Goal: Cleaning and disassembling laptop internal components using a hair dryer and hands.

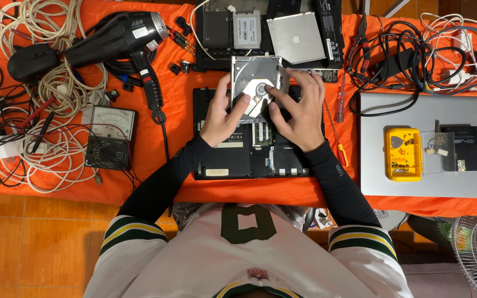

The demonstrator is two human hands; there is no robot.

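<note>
An opened black laptop base [233, 160] lies bottom-up on the orange cloth, its boards showing. On its far edge rests a silver optical drive [256, 74] with the round hub exposed. My left hand [223, 113] grips the drive's left side, with the fingers against its edge. My right hand [300, 113] holds the right side, fingertips pressing near the hub. Both sleeves are black.
A black hair dryer [120, 38] and a multimeter [110, 137] with tangled white cables [56, 149] lie left. A second dismantled laptop [271, 33] sits behind. A closed silver laptop [432, 146] with a yellow box [403, 154] lies right, and a red screwdriver [338, 140] beside my right wrist.
</note>
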